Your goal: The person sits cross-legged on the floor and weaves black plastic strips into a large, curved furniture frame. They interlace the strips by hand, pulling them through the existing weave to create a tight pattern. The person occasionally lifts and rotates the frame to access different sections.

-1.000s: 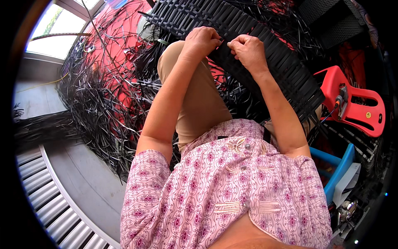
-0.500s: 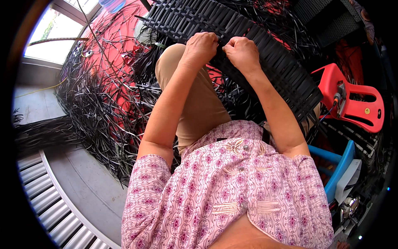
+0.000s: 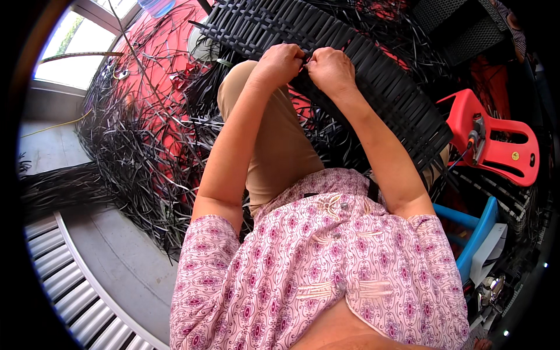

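- Before the lap, at near edge of black woven panel (image 3: 373, 76): left hand (image 3: 283, 61) and right hand (image 3: 331, 68), backs up, side by side.
- Panel slanting from top centre down toward right, strips crossing in a tight weave, loose ends at lower right corner.
- Compared with one second ago: right hand farther left, closer in to left hand; left hand almost in same spot.
- Now only a sliver between knuckles; cannot tell about contact at the fingertips.
- Right fingers more tightly curled than one second ago, thumb and forefinger then in plain sight.
- Grip: fingers of both hands bent inward, tips hidden; cannot tell about any strand pinched between them.
- Panel almost unchanged in position, as with tan trouser knee (image 3: 274, 131) just below left hand.
- To left, unchanged: heap of loose black strips (image 3: 116, 157) over red.
- To right, as before: red chair (image 3: 462, 116), orange-and-black-handled tool (image 3: 472, 140) resting on it; nearer, blue frame (image 3: 479, 233).
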The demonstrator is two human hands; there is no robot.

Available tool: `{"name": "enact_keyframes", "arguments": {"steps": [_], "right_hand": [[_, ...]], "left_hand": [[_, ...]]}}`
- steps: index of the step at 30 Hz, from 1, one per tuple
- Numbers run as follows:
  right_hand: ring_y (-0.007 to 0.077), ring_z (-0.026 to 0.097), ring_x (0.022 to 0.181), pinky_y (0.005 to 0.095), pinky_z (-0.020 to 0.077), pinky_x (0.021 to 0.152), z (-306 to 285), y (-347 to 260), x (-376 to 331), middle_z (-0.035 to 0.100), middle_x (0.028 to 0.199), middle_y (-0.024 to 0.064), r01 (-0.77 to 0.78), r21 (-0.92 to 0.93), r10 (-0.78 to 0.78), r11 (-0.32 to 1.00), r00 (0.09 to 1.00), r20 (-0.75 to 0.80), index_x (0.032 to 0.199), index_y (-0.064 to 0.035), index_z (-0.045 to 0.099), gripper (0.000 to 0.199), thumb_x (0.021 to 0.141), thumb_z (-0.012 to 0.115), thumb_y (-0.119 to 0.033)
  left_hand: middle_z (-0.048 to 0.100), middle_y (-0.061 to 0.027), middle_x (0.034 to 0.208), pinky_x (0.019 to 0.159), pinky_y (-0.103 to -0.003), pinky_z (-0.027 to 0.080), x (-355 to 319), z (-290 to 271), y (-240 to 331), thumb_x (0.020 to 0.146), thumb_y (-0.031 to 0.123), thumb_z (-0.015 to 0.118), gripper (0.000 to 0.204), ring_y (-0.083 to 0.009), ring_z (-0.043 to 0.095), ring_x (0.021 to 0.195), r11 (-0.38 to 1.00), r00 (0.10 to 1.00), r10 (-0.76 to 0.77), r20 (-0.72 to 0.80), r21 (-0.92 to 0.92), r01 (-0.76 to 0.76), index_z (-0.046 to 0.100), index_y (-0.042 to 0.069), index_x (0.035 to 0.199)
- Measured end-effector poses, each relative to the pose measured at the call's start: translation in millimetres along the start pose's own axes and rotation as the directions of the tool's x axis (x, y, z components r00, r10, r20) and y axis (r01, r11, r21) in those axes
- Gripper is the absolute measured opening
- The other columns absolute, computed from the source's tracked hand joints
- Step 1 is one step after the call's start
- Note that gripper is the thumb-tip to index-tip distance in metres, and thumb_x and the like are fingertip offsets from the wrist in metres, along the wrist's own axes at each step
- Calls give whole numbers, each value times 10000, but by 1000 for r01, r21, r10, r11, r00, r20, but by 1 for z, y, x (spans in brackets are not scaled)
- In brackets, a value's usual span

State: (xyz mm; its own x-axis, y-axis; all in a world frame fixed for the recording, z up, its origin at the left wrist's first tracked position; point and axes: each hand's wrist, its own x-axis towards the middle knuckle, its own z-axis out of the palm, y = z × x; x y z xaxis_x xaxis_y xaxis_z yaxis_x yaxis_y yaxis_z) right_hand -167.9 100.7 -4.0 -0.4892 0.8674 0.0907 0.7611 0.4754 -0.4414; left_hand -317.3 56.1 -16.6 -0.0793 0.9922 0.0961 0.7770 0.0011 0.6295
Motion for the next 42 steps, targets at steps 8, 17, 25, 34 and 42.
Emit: {"name": "enact_keyframes", "arguments": {"steps": [8, 17, 25, 34, 42], "right_hand": [[369, 710, 877, 468, 571, 781, 1, -10, -12, 715, 910, 196, 44, -47, -45, 998, 998, -35, 939, -38, 725, 220, 848, 714, -238], [318, 623, 1058, 406, 513, 899, 6, 1, -37, 648, 1108, 117, 340, 141, -268, 930, 888, -374, 1100, -59, 654, 314, 802, 745, -98], [208, 702, 809, 325, 553, 742, -5, -13, 2, 708, 999, 130, 335, 560, -192, 758, 935, -299, 1115, -10, 695, 273, 877, 718, -142], [55, 626, 731, 208, 517, 678, 2, -9, 18, 703, 805, 15, 129, 916, -192, 381, 980, -58, 1030, 18, 739, 196, 958, 681, -154], [62, 624, 662, 219, 525, 618, 4, -5, 15, 693, 749, 28, 85, 871, -81, 484, 995, -52, 969, 29, 739, 180, 939, 693, -142]], "left_hand": [[735, -127, 796, 746, -356, 567, 12, -24, -14, 812, 164, 653, 188, -234, 731, 724, 981, 980, -82, 180, -159, 112, 749, 19, 886], [684, -121, 793, 636, -321, 547, 8, -55, -37, 862, 144, 622, 183, -187, 702, 656, 998, 996, -66, 57, -4, 66, 679, -16, 929], [695, -132, 825, 724, -381, 526, 2, -108, -24, 860, 227, 595, 232, -269, 690, 738, 977, 990, 62, -125, 212, -35, 678, 21, 928], [668, -38, 793, 678, -273, 530, 7, -95, 3, 912, 207, 649, 197, -132, 650, 711, 940, 999, 33, -35, -338, -43, 695, 31, 989], [705, -80, 769, 615, -292, 533, 24, -53, -51, 832, 138, 703, 164, -132, 672, 658, 989, 996, -91, -9, -114, 89, 727, 4, 923]]}}
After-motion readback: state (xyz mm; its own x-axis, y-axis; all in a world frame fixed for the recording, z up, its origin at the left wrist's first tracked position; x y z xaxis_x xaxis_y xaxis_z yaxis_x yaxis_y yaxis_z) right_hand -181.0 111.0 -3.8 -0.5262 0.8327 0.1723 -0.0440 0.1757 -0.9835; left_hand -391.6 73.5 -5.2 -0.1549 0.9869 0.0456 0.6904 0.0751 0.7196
